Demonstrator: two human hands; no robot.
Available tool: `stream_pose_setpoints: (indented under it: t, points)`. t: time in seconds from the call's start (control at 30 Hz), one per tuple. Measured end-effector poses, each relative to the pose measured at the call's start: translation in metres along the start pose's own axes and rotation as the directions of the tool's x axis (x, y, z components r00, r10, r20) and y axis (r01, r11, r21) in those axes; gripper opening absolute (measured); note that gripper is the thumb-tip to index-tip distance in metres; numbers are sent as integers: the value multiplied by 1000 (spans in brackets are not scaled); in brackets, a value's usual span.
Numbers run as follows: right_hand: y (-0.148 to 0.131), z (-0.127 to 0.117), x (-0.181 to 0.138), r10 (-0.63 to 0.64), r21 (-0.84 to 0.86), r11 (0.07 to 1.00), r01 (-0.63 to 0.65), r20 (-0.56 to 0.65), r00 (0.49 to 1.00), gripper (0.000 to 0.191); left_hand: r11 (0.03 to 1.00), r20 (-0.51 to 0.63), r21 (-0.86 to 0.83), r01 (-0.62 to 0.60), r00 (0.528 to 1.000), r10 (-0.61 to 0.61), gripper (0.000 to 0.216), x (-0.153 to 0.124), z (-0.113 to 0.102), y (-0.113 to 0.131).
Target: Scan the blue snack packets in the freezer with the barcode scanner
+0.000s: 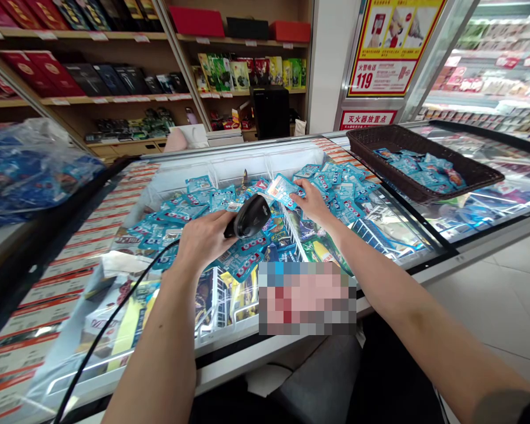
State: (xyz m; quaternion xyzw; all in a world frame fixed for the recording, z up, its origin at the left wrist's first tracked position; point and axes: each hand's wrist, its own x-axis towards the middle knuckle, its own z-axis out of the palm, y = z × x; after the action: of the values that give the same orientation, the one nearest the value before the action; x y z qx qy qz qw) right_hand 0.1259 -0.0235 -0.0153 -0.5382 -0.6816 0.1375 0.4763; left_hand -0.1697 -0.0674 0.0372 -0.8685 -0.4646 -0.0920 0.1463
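Note:
My left hand [202,240] is wrapped round the handle of a black barcode scanner [252,217], its head tilted toward the packet on the right. A black cable [119,309] trails from the scanner toward the lower left. Between the fingers of my right hand [311,202] is a small blue packet [281,188], with a pale printed patch facing up. Many similar blue packets [181,207] lie spread over the glass top of the freezer below both hands. What the packets contain cannot be made out.
A brown woven basket [424,187] with blue packets stands on the freezer at the right. At the left sits a clear plastic bag [35,168] of blue packets. Shelves [128,101] with boxes line the back. The freezer's front edge [287,348] runs before me.

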Motion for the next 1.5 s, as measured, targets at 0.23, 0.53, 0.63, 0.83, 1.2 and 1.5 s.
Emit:
stream_pose_setpoints:
  t: [0.23,0.53,0.63,0.83,1.2,1.5]
  points:
    - [-2,-2,0,-1,-44,999,2,18,1000,35,999,-4,-41,25,1000,-25,38,0,-1,3]
    - [0,0,-1,2,-52,999,-3,-1,1000,34,1000,-30,-25,14,999,-14,38,0,-6,5]
    - [-1,0,-1,2,-46,999,-3,-11,1000,35,1000,-30,-19,8,1000,-9,37,0,-7,6]
    - [-2,0,-1,6,-58,998,-7,-23,1000,33,1000,-4,-30,4,1000,-4,37,1,-8,5]
    - [-12,-7,-5,-23,-70,997,14,-129,991,37,991,-49,-3,130,990,-130,36,-1,-3,4]
    - [-5,-25,-4,-77,-386,922,-33,-265,961,35,970,-89,33,240,968,-236,36,-2,0,0]
